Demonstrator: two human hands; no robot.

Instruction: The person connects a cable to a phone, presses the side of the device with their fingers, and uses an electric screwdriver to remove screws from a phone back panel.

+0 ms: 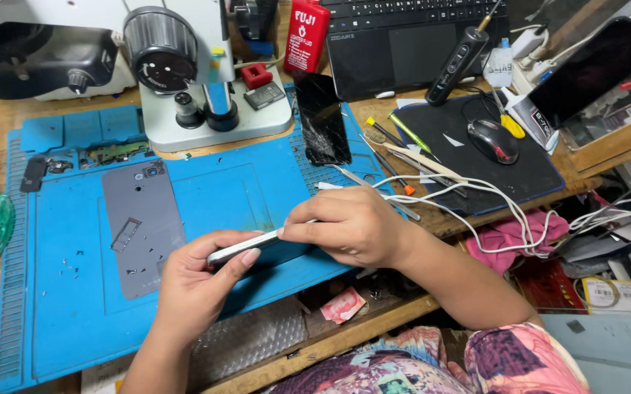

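My left hand (197, 281) grips a slim phone body (246, 246) edge-on above the blue work mat (74, 292). My right hand (348, 225) pinches the phone's right end, and a thin metal tool pokes out from under its fingers. A grey phone back cover (140, 222) lies flat on the mat to the left. A cracked black screen panel (321, 117) rests at the mat's far right edge.
A white microscope base (213, 109) stands at the back. Tweezers and small screwdrivers (392, 149) lie by a black pad with a mouse (493, 138). White cables (476, 201) trail to the right. A red can, a laptop and a propped phone (593, 69) sit behind.
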